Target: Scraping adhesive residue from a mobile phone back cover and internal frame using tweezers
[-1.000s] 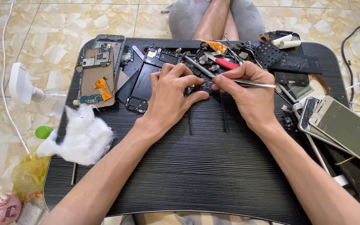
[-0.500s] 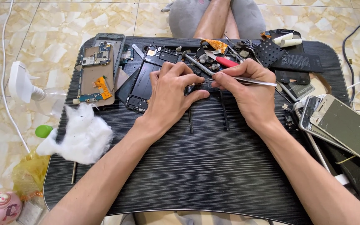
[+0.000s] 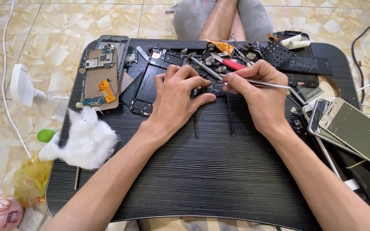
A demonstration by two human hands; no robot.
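**Tweezer work on a small part, held steady by the other hand**

Nearest to the camera, both forearms reach over the dark worktop point(image 3: 202, 179), which is bare in this front area. To the left, a lump of white cotton point(image 3: 88, 139) lies on its edge.

Further on, at the middle of the worktop, the left hand point(image 3: 176, 96) presses down with curled fingers on a small dark part point(image 3: 208, 90); the fingers are closed on it and the thumb lies just below it. The right hand point(image 3: 260, 92) is clamped on thin metal tweezers point(image 3: 262, 82), and their tip meets the same part. I cannot tell what the tip touches, because the fingers hide it.

In my judgement the step in hand is fine picking or placing at this part. The next move calls for a small, steady motion of the tip while the left hand keeps the part from sliding.

Just behind the hands lie an opened phone frame point(image 3: 153, 81), a red-handled tool point(image 3: 232, 64) and loose small pieces. At the far left lies a circuit board point(image 3: 99, 77); a flat battery point(image 3: 305, 64) lies at the far right, and a stack of phones point(image 3: 347, 128) lies at the right edge.
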